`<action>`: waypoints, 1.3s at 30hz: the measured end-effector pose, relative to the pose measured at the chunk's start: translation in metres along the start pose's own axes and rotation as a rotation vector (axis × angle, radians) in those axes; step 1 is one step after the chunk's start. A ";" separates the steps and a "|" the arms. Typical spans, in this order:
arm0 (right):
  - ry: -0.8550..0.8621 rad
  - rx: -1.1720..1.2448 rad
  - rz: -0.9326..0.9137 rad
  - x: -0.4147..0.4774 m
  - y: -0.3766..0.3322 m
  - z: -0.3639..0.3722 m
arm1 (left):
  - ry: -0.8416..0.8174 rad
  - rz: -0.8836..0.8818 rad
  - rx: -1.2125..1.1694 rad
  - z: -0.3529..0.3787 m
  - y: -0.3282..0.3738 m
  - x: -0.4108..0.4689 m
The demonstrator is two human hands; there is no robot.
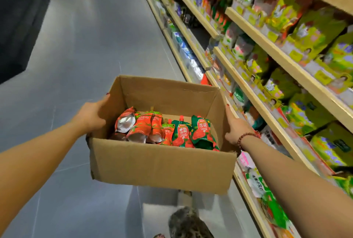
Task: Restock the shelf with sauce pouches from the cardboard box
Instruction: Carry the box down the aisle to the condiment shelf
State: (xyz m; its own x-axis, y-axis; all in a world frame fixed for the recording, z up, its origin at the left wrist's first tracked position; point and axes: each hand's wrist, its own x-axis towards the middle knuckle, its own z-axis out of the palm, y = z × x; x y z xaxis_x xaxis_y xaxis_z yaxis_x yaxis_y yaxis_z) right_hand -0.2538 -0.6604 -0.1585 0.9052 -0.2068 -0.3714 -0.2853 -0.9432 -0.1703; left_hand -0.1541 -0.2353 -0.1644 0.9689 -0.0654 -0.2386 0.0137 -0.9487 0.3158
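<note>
Cardboard box (160,163) of sauce pouches (168,130) clasped between left hand (91,117) and right hand (236,129), shelf edge (246,186) just beside.

Pouches (166,129) in box (160,167), shelf (271,123) to R.

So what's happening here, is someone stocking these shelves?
Yes, a person is carrying an open cardboard box down a shop aisle, left hand on one side wall and right hand on the other. Inside lie red and green sauce pouches in a loose heap at the bottom. The shelves run along the person's right, already full of packets. No pouch has been taken out at this moment; both hands are busy holding the box above the floor.
</note>
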 end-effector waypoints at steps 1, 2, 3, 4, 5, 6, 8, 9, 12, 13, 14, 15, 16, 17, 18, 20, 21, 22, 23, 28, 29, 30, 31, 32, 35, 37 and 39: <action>-0.011 -0.004 -0.012 0.022 -0.005 -0.004 | 0.000 -0.020 -0.005 -0.002 -0.002 0.017; -0.021 -0.011 -0.023 0.045 -0.010 -0.008 | 0.003 -0.040 -0.012 -0.003 -0.003 0.034; -0.031 -0.021 -0.031 0.069 -0.014 -0.011 | 0.005 -0.062 -0.017 -0.003 -0.004 0.051; -0.035 -0.030 -0.040 0.093 -0.018 -0.014 | 0.009 -0.082 -0.016 -0.003 -0.004 0.068; -0.036 -0.035 -0.056 0.117 -0.022 -0.018 | 0.006 -0.104 -0.011 -0.003 -0.003 0.085; -0.040 -0.037 -0.076 0.140 -0.026 -0.022 | -0.001 -0.122 -0.001 -0.003 -0.002 0.102; -0.052 -0.030 -0.109 0.184 -0.033 -0.030 | -0.019 -0.144 0.015 -0.004 0.002 0.136; -0.043 -0.022 -0.116 0.204 -0.036 -0.035 | -0.014 -0.144 0.022 -0.006 0.003 0.154; -0.038 -0.052 -0.119 0.259 -0.048 -0.053 | -0.023 -0.140 0.065 -0.012 0.005 0.206; -0.032 -0.052 -0.124 0.277 -0.052 -0.061 | -0.023 -0.142 0.055 -0.015 0.006 0.224; -0.024 -0.046 -0.131 0.293 -0.058 -0.067 | -0.021 -0.150 0.030 -0.016 0.006 0.241; -0.027 -0.036 -0.135 0.309 -0.063 -0.074 | -0.024 -0.161 0.006 -0.019 0.006 0.259; -0.032 -0.028 -0.135 0.326 -0.070 -0.081 | -0.028 -0.172 -0.010 -0.022 0.005 0.277; -0.036 -0.027 -0.132 0.343 -0.076 -0.087 | -0.032 -0.180 -0.014 -0.024 0.004 0.296; -0.036 -0.028 -0.128 0.360 -0.082 -0.094 | -0.034 -0.178 -0.009 -0.028 0.002 0.317; -0.040 -0.030 -0.113 0.394 -0.094 -0.102 | -0.051 -0.143 0.001 -0.037 -0.003 0.361; -0.051 -0.035 -0.097 0.410 -0.100 -0.105 | -0.063 -0.124 -0.004 -0.042 -0.006 0.385; -0.060 -0.041 -0.072 0.427 -0.107 -0.108 | -0.072 -0.102 -0.013 -0.047 -0.008 0.410; -0.066 -0.042 -0.041 0.442 -0.115 -0.111 | -0.084 -0.082 -0.021 -0.052 -0.011 0.435; -0.067 0.020 0.063 0.516 -0.156 -0.125 | -0.125 -0.023 0.008 -0.076 -0.020 0.550; -0.054 0.030 0.071 0.530 -0.162 -0.129 | -0.131 -0.013 0.025 -0.081 -0.021 0.571; -0.042 0.037 0.079 0.544 -0.168 -0.132 | -0.136 -0.003 0.035 -0.088 -0.021 0.590; -0.039 0.045 0.088 0.558 -0.175 -0.136 | -0.139 0.005 0.041 -0.095 -0.020 0.611; -0.039 0.057 0.097 0.572 -0.180 -0.139 | -0.142 0.015 0.051 -0.102 -0.018 0.631; -0.045 0.122 0.129 0.613 -0.191 -0.146 | -0.166 0.048 0.093 -0.116 -0.011 0.692; -0.055 0.147 0.156 0.644 -0.198 -0.151 | -0.186 0.068 0.109 -0.123 -0.004 0.734; -0.073 0.180 0.180 0.676 -0.203 -0.153 | -0.201 0.095 0.124 -0.128 0.004 0.772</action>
State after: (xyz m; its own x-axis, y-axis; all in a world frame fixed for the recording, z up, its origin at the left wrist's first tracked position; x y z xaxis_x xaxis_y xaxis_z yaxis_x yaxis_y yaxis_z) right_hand 0.4642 -0.6489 -0.2353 0.8113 -0.3418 -0.4743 -0.4973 -0.8301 -0.2523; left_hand 0.6258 -0.2498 -0.2301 0.8955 -0.2048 -0.3951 -0.1178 -0.9653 0.2332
